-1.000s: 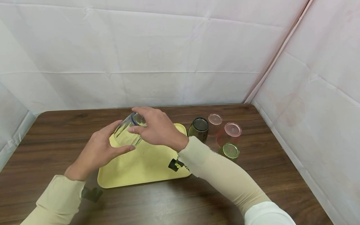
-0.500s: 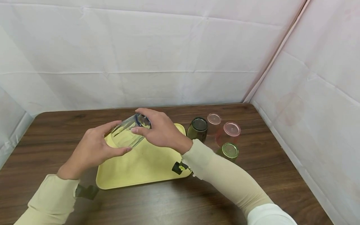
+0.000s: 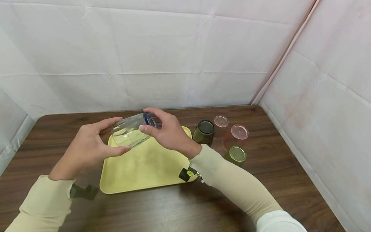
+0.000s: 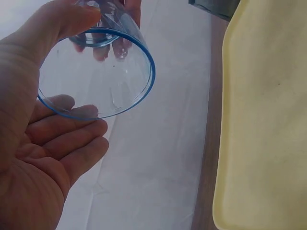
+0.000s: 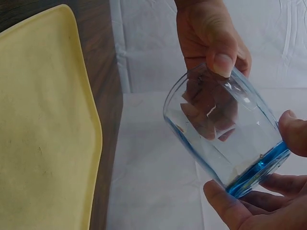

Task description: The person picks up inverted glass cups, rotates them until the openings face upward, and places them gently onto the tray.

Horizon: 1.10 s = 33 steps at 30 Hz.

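A clear drinking glass with a bluish tint (image 3: 130,130) is held above the tray, tilted well over onto its side. Its open rim faces left and its thick blue base (image 5: 261,165) faces right. My left hand (image 3: 87,146) holds the rim end, thumb on the near side and fingers on the far side. At the other end, my right hand (image 3: 172,132) grips the base between thumb and fingers. Beneath both hands lies a yellow tray (image 3: 145,174) on the wooden table.
Right of the tray, several tumblers stand upside down: a dark one (image 3: 204,132), a pale pink one (image 3: 221,125), a pink one (image 3: 236,137) and a green one (image 3: 237,155). White sheeting (image 3: 159,58) hangs behind the table (image 3: 162,209) and along its right side.
The glass has tipped closer to horizontal, its base swinging right and slightly up. My left hand has shifted left with the rim. The tray and other tumblers stay put.
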### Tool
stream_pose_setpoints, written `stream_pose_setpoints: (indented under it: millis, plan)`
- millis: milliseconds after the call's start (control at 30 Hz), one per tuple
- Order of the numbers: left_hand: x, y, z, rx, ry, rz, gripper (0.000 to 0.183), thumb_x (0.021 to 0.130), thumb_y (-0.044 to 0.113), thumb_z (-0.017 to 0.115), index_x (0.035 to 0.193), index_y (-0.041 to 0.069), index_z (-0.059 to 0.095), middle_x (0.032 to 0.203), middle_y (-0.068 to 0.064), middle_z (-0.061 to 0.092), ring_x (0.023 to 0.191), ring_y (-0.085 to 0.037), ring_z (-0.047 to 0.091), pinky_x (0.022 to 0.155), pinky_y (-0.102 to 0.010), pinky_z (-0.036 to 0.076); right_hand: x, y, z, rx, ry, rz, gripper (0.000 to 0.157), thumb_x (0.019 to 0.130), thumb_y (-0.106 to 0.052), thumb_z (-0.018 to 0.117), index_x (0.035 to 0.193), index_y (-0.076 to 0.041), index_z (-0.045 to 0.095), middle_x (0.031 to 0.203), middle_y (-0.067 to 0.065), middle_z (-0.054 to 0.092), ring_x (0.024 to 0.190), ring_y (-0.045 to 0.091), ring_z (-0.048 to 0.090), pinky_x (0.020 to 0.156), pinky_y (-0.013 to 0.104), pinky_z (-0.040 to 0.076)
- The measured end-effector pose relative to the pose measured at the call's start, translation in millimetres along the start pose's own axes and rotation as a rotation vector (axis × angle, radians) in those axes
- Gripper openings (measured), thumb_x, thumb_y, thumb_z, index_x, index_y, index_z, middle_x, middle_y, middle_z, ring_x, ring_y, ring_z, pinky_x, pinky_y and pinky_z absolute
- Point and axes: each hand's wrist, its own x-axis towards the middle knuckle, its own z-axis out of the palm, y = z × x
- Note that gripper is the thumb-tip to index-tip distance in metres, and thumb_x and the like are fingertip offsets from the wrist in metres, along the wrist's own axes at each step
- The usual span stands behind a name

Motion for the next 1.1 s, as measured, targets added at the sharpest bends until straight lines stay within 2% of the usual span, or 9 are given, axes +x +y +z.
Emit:
stream_pose_setpoints:
  millis: [167, 333, 500, 600, 700, 800, 900, 967, 1100]
  plan:
    - [3.0, 1.3, -4.9, 0.041, -0.019, 0.002, 0.083, 0.071, 0.037, 0.098, 0.142, 0.013, 0.064, 0.08, 0.004, 0.073, 0.064, -0.004, 0.053, 0.06, -0.016, 0.045, 1, 2, -0.4, 0.033, 0.01, -0.01, 0.053, 0.1, -0.023, 0.072, 0.147, -0.009, 0.055, 0.132, 0.013, 0.068, 0.122, 0.027, 0.07, 0.103, 0.035, 0.057]
    - [2.0, 0.3, -9.4, 0.087, -0.029, 0.039, 0.083, 0.071, 0.037, 0.097, 0.143, 0.015, 0.063, 0.065, 0.01, 0.038, 0.059, -0.002, 0.032, 0.053, -0.022, 0.034, 2, 1, 0.8, -0.042, -0.024, -0.065, 0.054, 0.101, -0.024, 0.071, 0.148, -0.006, 0.052, 0.127, 0.011, 0.069, 0.114, 0.023, 0.07, 0.099, 0.032, 0.057]
    - [3.4, -0.9, -10.9, 0.117, -0.02, 0.092, 0.08, 0.072, 0.034, 0.097, 0.143, 0.015, 0.064, 0.064, 0.011, 0.031, 0.056, 0.0, 0.029, 0.051, -0.022, 0.033, 2, -4, 1.5, -0.278, -0.026, -0.177, 0.055, 0.104, -0.028, 0.066, 0.151, -0.005, 0.05, 0.145, 0.01, 0.061, 0.134, 0.022, 0.059, 0.116, 0.038, 0.047]
    - [4.7, 0.2, -10.3, 0.112, -0.041, 0.076, 0.081, 0.073, 0.036, 0.096, 0.144, 0.015, 0.063, 0.064, 0.011, 0.027, 0.054, 0.0, 0.027, 0.049, -0.024, 0.031, 0, -6, 3.7, -0.427, -0.025, -0.262, 0.057, 0.105, -0.031, 0.064, 0.152, -0.005, 0.048, 0.158, 0.01, 0.051, 0.149, 0.023, 0.047, 0.125, 0.036, 0.039]
    - [5.5, 1.8, -8.9, 0.104, -0.075, 0.05, 0.084, 0.074, 0.039, 0.095, 0.146, 0.013, 0.06, 0.064, 0.012, 0.025, 0.052, -0.001, 0.027, 0.049, -0.025, 0.031, -2, -6, 7.2, -0.565, -0.012, -0.369, 0.059, 0.104, -0.034, 0.065, 0.151, -0.003, 0.049, 0.158, 0.011, 0.049, 0.15, 0.025, 0.046, 0.126, 0.034, 0.038]
    - [6.6, 2.8, -7.7, 0.117, -0.094, 0.049, 0.084, 0.075, 0.039, 0.094, 0.147, 0.011, 0.06, 0.062, 0.013, 0.025, 0.05, -0.002, 0.028, 0.049, -0.026, 0.033, -4, -5, 10.4, -0.708, 0.01, -0.477, 0.059, 0.101, -0.033, 0.068, 0.148, -0.002, 0.052, 0.156, 0.013, 0.051, 0.151, 0.027, 0.045, 0.128, 0.035, 0.034]
    - [7.0, 3.6, -8.0, 0.134, -0.119, 0.034, 0.086, 0.076, 0.04, 0.093, 0.148, 0.009, 0.058, 0.062, 0.011, 0.038, 0.049, -0.003, 0.031, 0.054, -0.024, 0.037, -6, -7, 13.6, -0.816, 0.007, -0.552, 0.058, 0.098, -0.031, 0.072, 0.145, -0.003, 0.054, 0.156, 0.015, 0.051, 0.153, 0.031, 0.042, 0.131, 0.04, 0.03]
    - [6.9, 4.0, -8.3, 0.147, -0.13, 0.025, 0.087, 0.077, 0.043, 0.093, 0.149, 0.008, 0.057, 0.069, 0.007, 0.056, 0.054, -0.003, 0.039, 0.061, -0.021, 0.04, -8, -10, 16.1, -0.868, -0.007, -0.575, 0.057, 0.097, -0.029, 0.073, 0.145, -0.005, 0.054, 0.157, 0.015, 0.05, 0.154, 0.031, 0.041, 0.131, 0.044, 0.028]
    - [8.5, 4.7, -8.1, 0.162, -0.129, 0.067, 0.087, 0.078, 0.043, 0.091, 0.151, 0.009, 0.056, 0.08, 0.003, 0.068, 0.054, -0.002, 0.039, 0.066, -0.019, 0.041, -12, -15, 21.0, -0.968, -0.008, -0.615, 0.056, 0.095, -0.025, 0.072, 0.146, -0.008, 0.054, 0.158, 0.013, 0.051, 0.155, 0.029, 0.04, 0.133, 0.043, 0.023]
